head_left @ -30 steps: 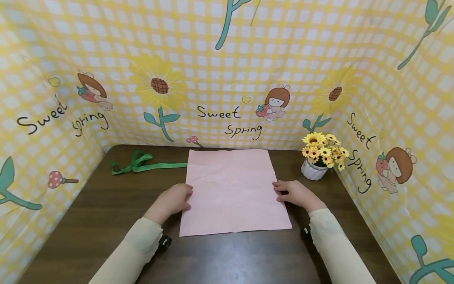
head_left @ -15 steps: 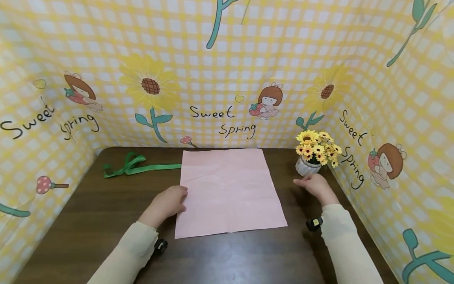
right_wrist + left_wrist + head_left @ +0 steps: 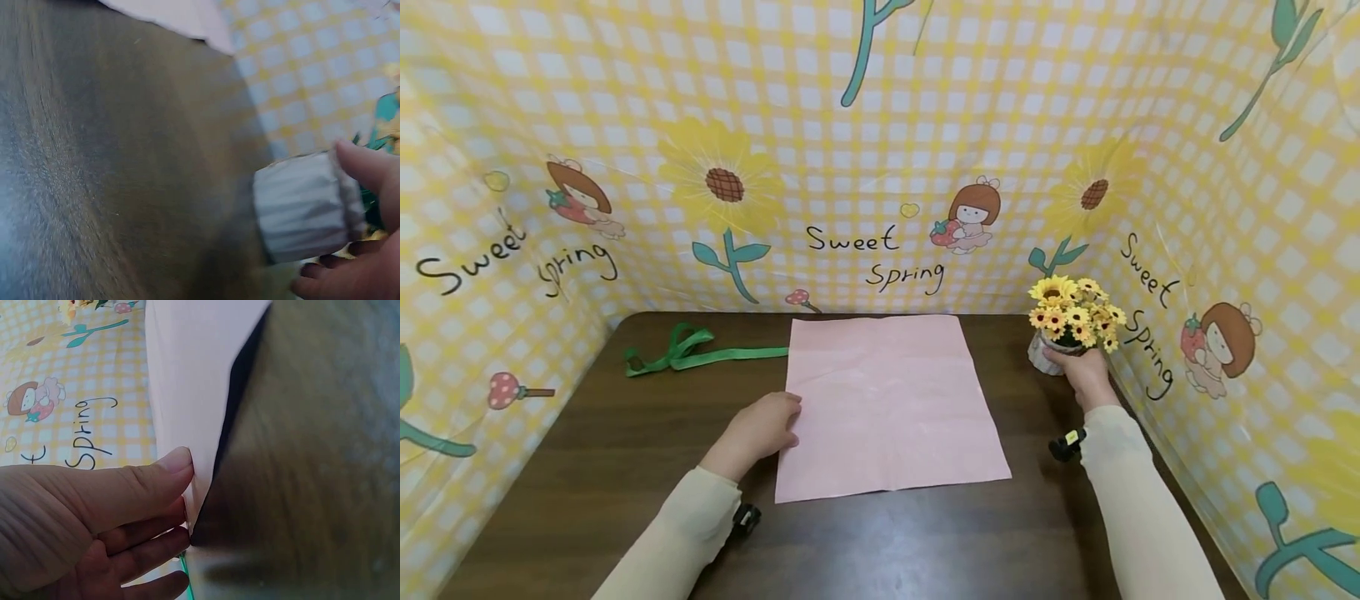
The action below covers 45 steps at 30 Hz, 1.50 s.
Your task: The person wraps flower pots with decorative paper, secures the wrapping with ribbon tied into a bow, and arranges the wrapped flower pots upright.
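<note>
A square sheet of pink paper lies on the table. My left hand rests at its left edge. In the left wrist view, the thumb lies on the paper, with the other fingers close by its edge. At the back right, my right hand grips a small white ribbed pot of yellow artificial flowers. The right wrist view has the thumb at the rim of the pot and the fingers on its other side; part of the flowers is cut off there.
A green ribbon, looped at one end, runs to the paper's left edge. The dark wooden table is bounded at the back and sides by a yellow checked cloth printed with sunflowers.
My right hand has left the paper's right edge, moved right and back to the flower pot, and taken hold of it. My left hand has stayed at the paper's left edge.
</note>
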Available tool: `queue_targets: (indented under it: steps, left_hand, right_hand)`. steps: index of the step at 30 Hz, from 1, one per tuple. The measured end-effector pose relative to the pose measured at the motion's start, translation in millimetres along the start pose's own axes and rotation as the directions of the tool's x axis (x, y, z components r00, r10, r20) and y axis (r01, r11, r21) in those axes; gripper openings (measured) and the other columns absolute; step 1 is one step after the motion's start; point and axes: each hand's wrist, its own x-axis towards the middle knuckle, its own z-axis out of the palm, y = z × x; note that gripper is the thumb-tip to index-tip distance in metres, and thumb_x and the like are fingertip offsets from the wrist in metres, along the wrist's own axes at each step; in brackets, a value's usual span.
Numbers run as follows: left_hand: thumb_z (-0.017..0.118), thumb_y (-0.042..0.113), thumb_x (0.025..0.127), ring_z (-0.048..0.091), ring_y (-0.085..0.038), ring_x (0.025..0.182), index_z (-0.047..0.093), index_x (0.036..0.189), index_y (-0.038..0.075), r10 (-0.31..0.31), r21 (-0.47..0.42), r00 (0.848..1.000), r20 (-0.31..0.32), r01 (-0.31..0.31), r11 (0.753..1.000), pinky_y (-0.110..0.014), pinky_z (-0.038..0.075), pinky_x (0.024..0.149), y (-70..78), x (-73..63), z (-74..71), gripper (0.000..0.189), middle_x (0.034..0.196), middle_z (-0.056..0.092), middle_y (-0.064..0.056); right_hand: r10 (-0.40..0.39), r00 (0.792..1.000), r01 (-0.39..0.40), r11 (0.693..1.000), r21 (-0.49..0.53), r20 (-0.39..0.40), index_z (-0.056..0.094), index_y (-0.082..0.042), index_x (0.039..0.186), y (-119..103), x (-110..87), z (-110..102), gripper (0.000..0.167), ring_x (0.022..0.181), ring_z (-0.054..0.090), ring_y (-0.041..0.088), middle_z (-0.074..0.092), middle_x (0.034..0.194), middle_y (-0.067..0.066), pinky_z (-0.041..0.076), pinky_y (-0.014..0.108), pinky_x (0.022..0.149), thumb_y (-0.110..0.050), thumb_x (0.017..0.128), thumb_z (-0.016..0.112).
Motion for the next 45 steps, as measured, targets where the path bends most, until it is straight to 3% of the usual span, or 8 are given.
queue_targets:
  steps: [3,5,9,15,20,26,35,45]
  left_hand:
    - [0.083,0.013,0.084,0.056,-0.038,0.131,0.071,0.121,-0.001,0.004,-0.006,1.000,0.011,-0.004,1.000,-0.054,0.048,0.105,1.1,-0.5,0.3,0.041,0.139,0.063,-0.016]
    - [0.083,0.013,0.084,0.056,-0.038,0.131,0.071,0.120,0.000,0.004,-0.004,1.000,0.016,-0.004,1.000,-0.054,0.048,0.105,1.6,-0.3,0.3,0.040,0.139,0.063,-0.016]
    - [0.083,0.014,0.085,0.056,-0.037,0.131,0.072,0.118,0.001,-0.001,0.014,1.000,0.017,0.001,1.000,-0.053,0.048,0.105,1.4,0.7,-0.5,0.037,0.140,0.063,-0.015]
    - [0.083,0.015,0.085,0.056,-0.037,0.132,0.071,0.120,0.001,-0.012,0.013,1.000,0.027,0.011,1.000,-0.053,0.047,0.106,-0.2,1.6,-2.5,0.039,0.141,0.062,-0.015]
    - [0.084,0.014,0.084,0.057,-0.038,0.131,0.074,0.108,0.004,0.001,0.008,1.000,0.014,-0.001,1.000,-0.053,0.050,0.102,-3.3,1.4,-0.3,0.028,0.140,0.063,-0.014]
    - [0.085,0.015,0.082,0.059,-0.037,0.128,0.074,0.100,0.005,0.023,0.031,1.000,-0.002,-0.023,0.999,-0.053,0.052,0.099,-4.3,2.7,1.0,0.023,0.137,0.065,-0.013]
    - [0.085,0.015,0.083,0.058,-0.037,0.130,0.074,0.110,0.003,0.009,0.032,1.000,0.002,-0.009,0.999,-0.052,0.051,0.101,-2.6,1.6,-4.1,0.032,0.138,0.065,-0.014]
    - [0.085,0.015,0.083,0.058,-0.037,0.128,0.074,0.109,0.002,-0.003,0.016,1.000,0.014,0.003,1.000,-0.053,0.051,0.101,-1.6,0.5,-2.8,0.031,0.137,0.065,-0.014]
  right_hand:
    - [-0.024,0.994,0.032,0.997,0.071,-0.109,0.027,-0.012,0.161,5.2,6.6,4.5,0.088,0.147,0.037,0.033,0.034,0.162,0.014,0.035,0.049,0.118,-0.017,0.091,0.079]
    - [-0.052,0.989,0.063,0.995,0.074,-0.141,0.030,-0.014,0.159,6.7,9.7,7.2,0.088,0.146,0.039,0.031,0.037,0.160,0.013,0.035,0.048,0.117,-0.016,0.088,0.082]
    - [-0.086,0.985,0.091,0.996,0.023,-0.151,0.031,-0.015,0.159,6.3,13.5,11.7,0.090,0.146,0.038,0.031,0.038,0.160,0.012,0.034,0.048,0.118,-0.019,0.086,0.084]
    - [-0.048,0.979,0.049,0.999,0.003,-0.200,0.028,-0.018,0.160,2.2,14.5,16.6,0.095,0.146,0.038,0.030,0.038,0.161,0.011,0.034,0.047,0.118,-0.021,0.084,0.086]
    - [-0.046,0.975,0.028,0.996,-0.084,-0.219,0.024,-0.020,0.162,1.0,14.6,16.9,0.100,0.149,0.034,0.033,0.034,0.163,0.010,0.031,0.050,0.120,-0.030,0.084,0.086]
    - [-0.123,0.963,0.092,0.987,-0.135,-0.241,0.028,-0.025,0.161,-2.3,11.6,14.7,0.101,0.148,0.036,0.030,0.038,0.162,0.006,0.031,0.049,0.120,-0.038,0.080,0.088]
    - [-0.275,0.939,0.250,0.958,-0.139,-0.207,0.039,-0.021,0.156,-44.5,-8.5,36.4,0.100,0.140,0.044,0.026,0.048,0.153,0.007,0.035,0.047,0.116,-0.044,0.074,0.092]
    - [-0.366,0.926,0.365,0.931,-0.029,-0.090,0.049,-0.024,0.146,-98.1,-49.1,98.8,0.088,0.133,0.051,0.023,0.056,0.144,0.005,0.042,0.047,0.111,-0.041,0.072,0.094]
